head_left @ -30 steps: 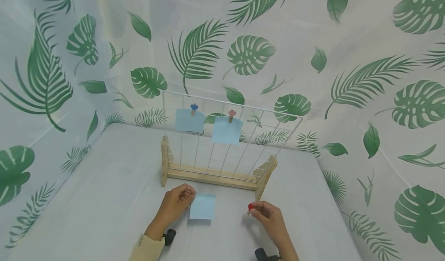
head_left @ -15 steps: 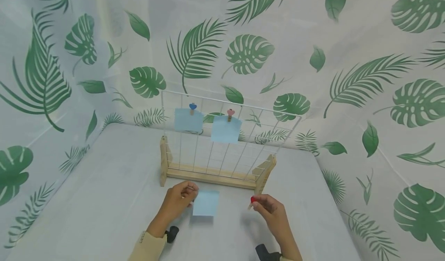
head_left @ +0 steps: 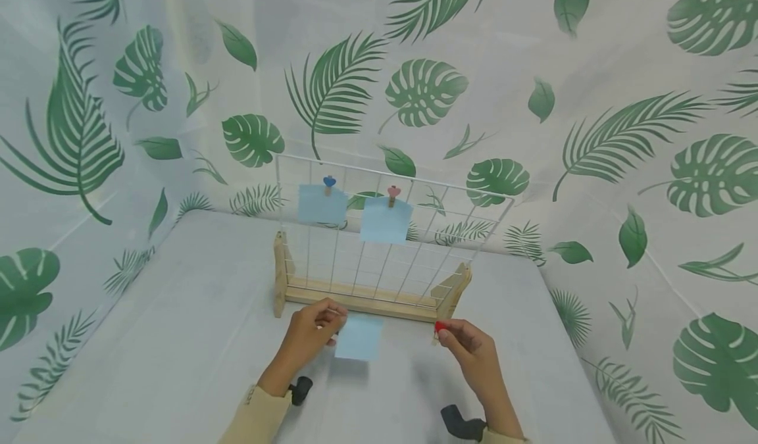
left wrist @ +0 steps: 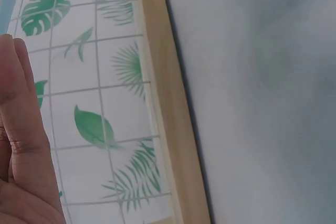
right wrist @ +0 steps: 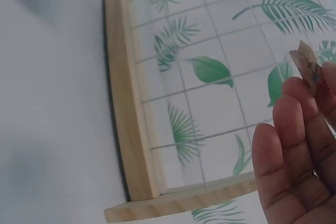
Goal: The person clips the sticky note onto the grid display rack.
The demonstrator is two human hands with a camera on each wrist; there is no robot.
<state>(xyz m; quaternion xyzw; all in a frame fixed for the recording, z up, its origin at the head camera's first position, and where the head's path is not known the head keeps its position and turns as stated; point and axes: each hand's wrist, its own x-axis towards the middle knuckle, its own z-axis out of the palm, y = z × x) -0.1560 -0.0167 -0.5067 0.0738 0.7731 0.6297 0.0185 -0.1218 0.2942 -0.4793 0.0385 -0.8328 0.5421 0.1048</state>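
My left hand (head_left: 310,332) pinches the upper left corner of a light blue paper note (head_left: 359,337), which hangs over the table in front of the rack. Off to the right, my right hand (head_left: 474,350) pinches a small wooden clothespin (right wrist: 306,65) whose red top (head_left: 439,326) shows at the fingertips. Behind both hands stands a white wire grid rack (head_left: 391,260) on a wooden base (head_left: 361,304). Two blue notes hang from it: the left note (head_left: 322,205) under a blue heart clothespin (head_left: 329,183), the right note (head_left: 386,222) under a pink heart clothespin (head_left: 393,194).
The rack's wooden end posts (head_left: 279,276) rise at either side of the base. A white cloth (head_left: 177,325) covers the table, and leaf-printed sheeting (head_left: 503,43) encloses it at the back and sides.
My left hand has carried the blue note forward and to the right, toward the rack. The right hand, with the red clothespin, has also moved forward and slightly right.
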